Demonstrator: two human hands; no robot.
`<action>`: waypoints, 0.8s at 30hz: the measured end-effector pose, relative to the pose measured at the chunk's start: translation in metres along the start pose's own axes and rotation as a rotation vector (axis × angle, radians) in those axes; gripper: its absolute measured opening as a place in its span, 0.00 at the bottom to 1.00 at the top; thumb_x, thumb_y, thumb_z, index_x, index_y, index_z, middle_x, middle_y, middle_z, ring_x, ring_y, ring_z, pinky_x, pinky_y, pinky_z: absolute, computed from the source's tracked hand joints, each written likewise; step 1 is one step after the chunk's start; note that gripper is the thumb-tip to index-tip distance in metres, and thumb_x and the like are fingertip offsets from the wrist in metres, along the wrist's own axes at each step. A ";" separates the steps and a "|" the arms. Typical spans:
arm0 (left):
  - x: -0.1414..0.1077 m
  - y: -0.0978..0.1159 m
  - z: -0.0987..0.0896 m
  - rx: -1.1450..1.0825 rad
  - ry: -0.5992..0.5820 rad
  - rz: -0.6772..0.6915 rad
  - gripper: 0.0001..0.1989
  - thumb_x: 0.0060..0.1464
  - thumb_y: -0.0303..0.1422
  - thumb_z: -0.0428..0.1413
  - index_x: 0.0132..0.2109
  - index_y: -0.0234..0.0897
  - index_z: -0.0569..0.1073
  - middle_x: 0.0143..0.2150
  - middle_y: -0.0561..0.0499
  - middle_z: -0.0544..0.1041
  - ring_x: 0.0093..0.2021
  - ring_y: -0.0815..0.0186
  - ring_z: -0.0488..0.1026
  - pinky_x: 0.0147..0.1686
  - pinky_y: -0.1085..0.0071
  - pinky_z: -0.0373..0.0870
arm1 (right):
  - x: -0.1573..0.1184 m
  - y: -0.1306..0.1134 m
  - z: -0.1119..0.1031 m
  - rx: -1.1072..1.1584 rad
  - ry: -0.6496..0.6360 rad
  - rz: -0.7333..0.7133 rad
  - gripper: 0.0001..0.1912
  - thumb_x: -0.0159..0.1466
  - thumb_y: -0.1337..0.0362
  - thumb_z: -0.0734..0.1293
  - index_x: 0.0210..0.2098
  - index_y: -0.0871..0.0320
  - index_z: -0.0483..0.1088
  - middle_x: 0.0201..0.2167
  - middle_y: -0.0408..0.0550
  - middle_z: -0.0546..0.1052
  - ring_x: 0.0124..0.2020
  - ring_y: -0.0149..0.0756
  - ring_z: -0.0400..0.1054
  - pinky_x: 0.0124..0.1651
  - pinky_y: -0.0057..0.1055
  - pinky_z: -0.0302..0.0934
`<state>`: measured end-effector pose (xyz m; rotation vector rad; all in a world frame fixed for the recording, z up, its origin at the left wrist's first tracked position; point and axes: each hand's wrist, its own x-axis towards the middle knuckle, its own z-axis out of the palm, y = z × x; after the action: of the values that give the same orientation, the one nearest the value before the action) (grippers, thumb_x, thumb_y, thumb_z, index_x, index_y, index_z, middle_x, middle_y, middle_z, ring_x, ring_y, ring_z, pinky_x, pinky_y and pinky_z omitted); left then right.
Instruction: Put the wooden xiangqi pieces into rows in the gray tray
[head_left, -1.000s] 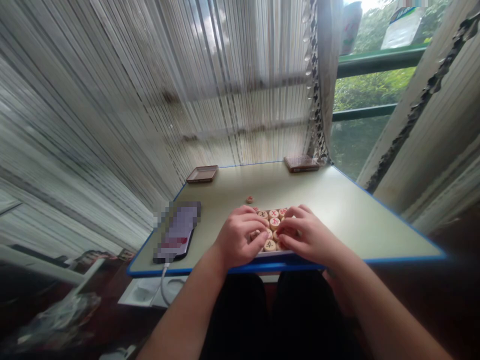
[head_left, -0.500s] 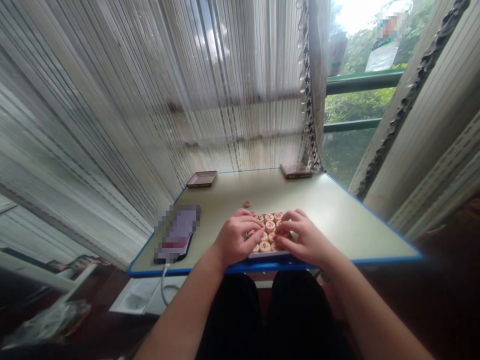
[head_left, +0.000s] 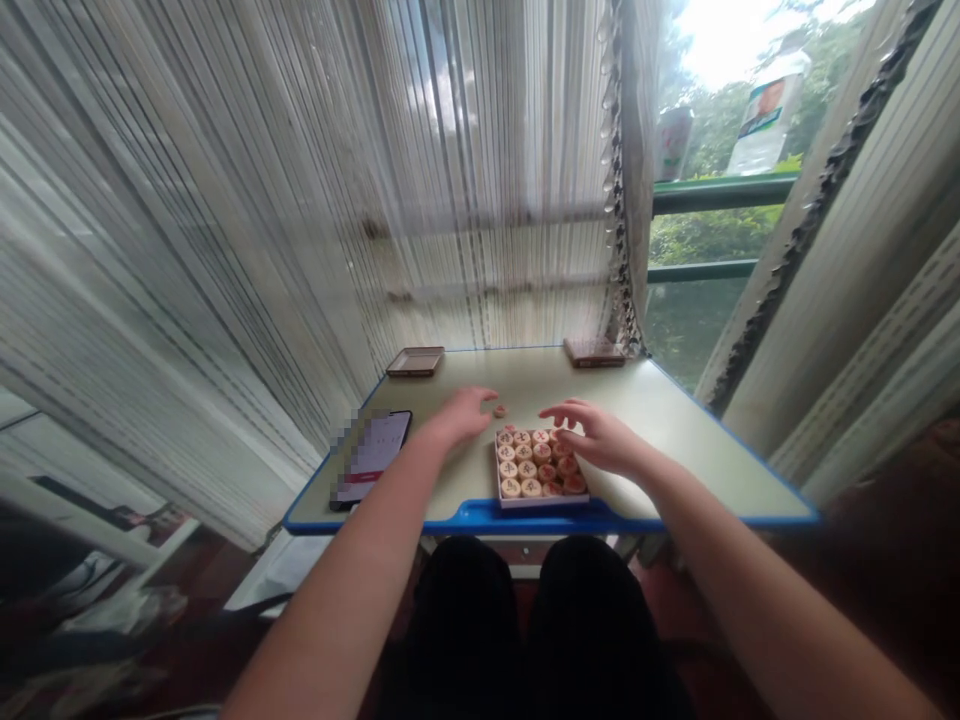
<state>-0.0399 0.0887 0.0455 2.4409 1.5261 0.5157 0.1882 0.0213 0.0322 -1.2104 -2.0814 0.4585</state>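
A shallow box (head_left: 543,503) at the table's front edge holds rows of round wooden Chinese chess pieces (head_left: 527,469) with red and black characters. Beyond its far side lies a loose chess piece (head_left: 500,411), with another reddish piece (head_left: 510,429) close to the box's far rim. My left hand (head_left: 466,412) reaches out just left of the loose piece, fingers apart and holding nothing. Over the box's far right corner hovers my right hand (head_left: 589,432), its fingers spread and nothing visible in them.
A phone (head_left: 375,455) lies on the left of the table (head_left: 697,450). An open box lid (head_left: 416,361) sits at the far left corner, and a flat brown box (head_left: 594,352) at the far right. String curtains hang behind; a bottle (head_left: 770,115) stands at the window.
Both hands have come up off the pieces in the box. My left hand has moved forward and left toward the loose piece; my right hand has shifted slightly forward. The view has tilted a little.
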 end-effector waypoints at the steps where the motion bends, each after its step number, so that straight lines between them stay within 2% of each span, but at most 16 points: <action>1: 0.008 0.000 0.001 0.004 -0.058 -0.010 0.23 0.46 0.30 0.54 0.52 0.35 0.70 0.52 0.44 0.72 0.48 0.58 0.70 0.47 0.68 0.66 | 0.010 0.001 -0.001 -0.023 -0.006 0.012 0.18 0.54 0.70 0.61 0.44 0.57 0.71 0.34 0.48 0.71 0.32 0.33 0.64 0.37 0.30 0.60; 4: 0.029 -0.003 0.007 0.005 -0.190 -0.008 0.23 0.47 0.36 0.55 0.52 0.37 0.70 0.49 0.45 0.74 0.45 0.60 0.72 0.43 0.71 0.67 | 0.040 0.011 0.004 -0.085 -0.027 0.017 0.17 0.53 0.70 0.62 0.42 0.56 0.73 0.33 0.48 0.72 0.30 0.32 0.64 0.36 0.30 0.60; 7: 0.041 -0.012 0.013 0.007 -0.216 0.016 0.17 0.48 0.36 0.54 0.45 0.38 0.74 0.43 0.47 0.77 0.40 0.63 0.73 0.39 0.72 0.67 | 0.063 0.027 0.018 -0.078 0.037 0.017 0.15 0.54 0.69 0.62 0.40 0.56 0.74 0.33 0.48 0.72 0.31 0.33 0.65 0.37 0.30 0.60; 9: 0.044 -0.017 0.018 0.003 -0.146 0.051 0.13 0.49 0.36 0.53 0.41 0.37 0.75 0.40 0.48 0.77 0.38 0.64 0.73 0.38 0.72 0.67 | 0.071 0.038 0.029 -0.011 0.090 0.055 0.13 0.56 0.66 0.61 0.40 0.57 0.73 0.32 0.47 0.72 0.32 0.33 0.65 0.37 0.30 0.60; 11: 0.045 -0.018 0.021 0.012 -0.016 0.064 0.12 0.48 0.36 0.54 0.38 0.37 0.76 0.38 0.47 0.77 0.37 0.63 0.72 0.37 0.71 0.66 | 0.074 0.045 0.037 0.096 0.075 0.126 0.15 0.57 0.63 0.62 0.43 0.57 0.71 0.31 0.46 0.73 0.30 0.32 0.65 0.36 0.29 0.60; 14: 0.043 -0.010 0.025 -0.055 0.169 0.060 0.14 0.48 0.41 0.55 0.37 0.36 0.75 0.37 0.48 0.76 0.33 0.66 0.71 0.33 0.72 0.66 | 0.074 0.045 0.041 0.204 0.071 0.146 0.15 0.56 0.60 0.64 0.42 0.57 0.71 0.31 0.45 0.74 0.31 0.31 0.66 0.36 0.28 0.60; 18: 0.035 0.004 0.024 -0.026 0.187 0.098 0.17 0.49 0.46 0.54 0.35 0.37 0.74 0.31 0.50 0.76 0.30 0.66 0.71 0.30 0.72 0.65 | 0.073 0.035 0.038 0.303 0.089 0.098 0.12 0.56 0.59 0.65 0.37 0.57 0.73 0.32 0.46 0.76 0.33 0.33 0.68 0.37 0.29 0.61; 24: 0.025 0.014 0.022 0.028 0.256 0.228 0.13 0.50 0.43 0.55 0.35 0.37 0.74 0.32 0.51 0.77 0.33 0.66 0.73 0.34 0.71 0.67 | 0.069 0.028 0.032 0.467 0.100 0.209 0.13 0.55 0.58 0.66 0.35 0.60 0.72 0.33 0.49 0.77 0.35 0.34 0.70 0.38 0.30 0.61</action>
<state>-0.0098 0.1057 0.0351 2.6712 1.3534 0.8856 0.1600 0.0963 0.0191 -1.1395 -1.6449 0.9035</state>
